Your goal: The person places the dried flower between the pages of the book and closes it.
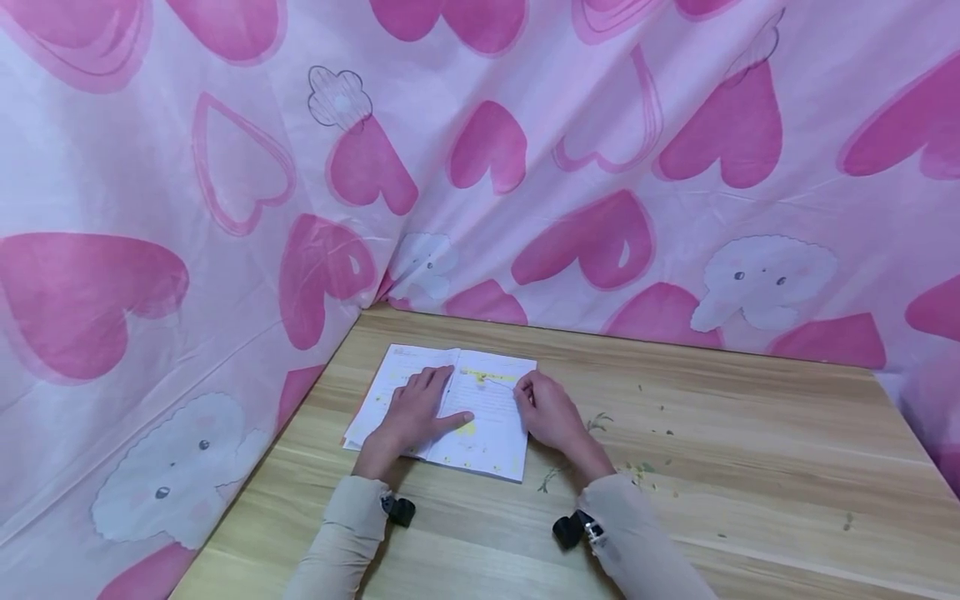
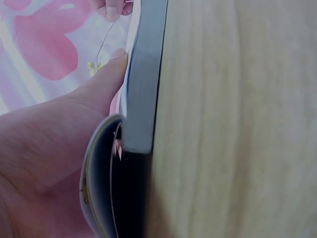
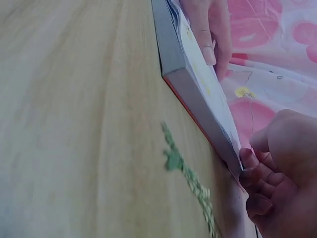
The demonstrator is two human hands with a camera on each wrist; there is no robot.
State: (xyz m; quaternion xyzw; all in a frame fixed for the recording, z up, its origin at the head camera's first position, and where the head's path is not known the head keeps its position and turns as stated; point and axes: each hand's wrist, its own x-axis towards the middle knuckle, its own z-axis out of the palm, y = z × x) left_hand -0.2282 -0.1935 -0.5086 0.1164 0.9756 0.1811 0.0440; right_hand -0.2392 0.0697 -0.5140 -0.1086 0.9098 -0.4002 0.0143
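An open book [image 1: 491, 454] lies on the table, with printed white pages and yellow decorations. My left hand [image 1: 416, 410] rests on it with spread fingers, the thumb reaching across the right page. At the book's right edge, my right hand [image 1: 549, 407] pinches the thin stem of a small yellow flower [image 3: 244, 92]. The flower head sits near the top of the right page in the head view, its stem running right to my fingertips. From the left wrist, the thick grey page block [image 2: 143, 74] shows beside my thumb.
Right of the book, a green leafy sprig [image 3: 185, 171] lies on the wooden table [image 1: 750, 433]. Small yellow bits [image 1: 641, 473] and several scattered dried pieces lie farther right. A pink heart-patterned curtain [image 1: 487, 233] hangs along the table's back and left edges.
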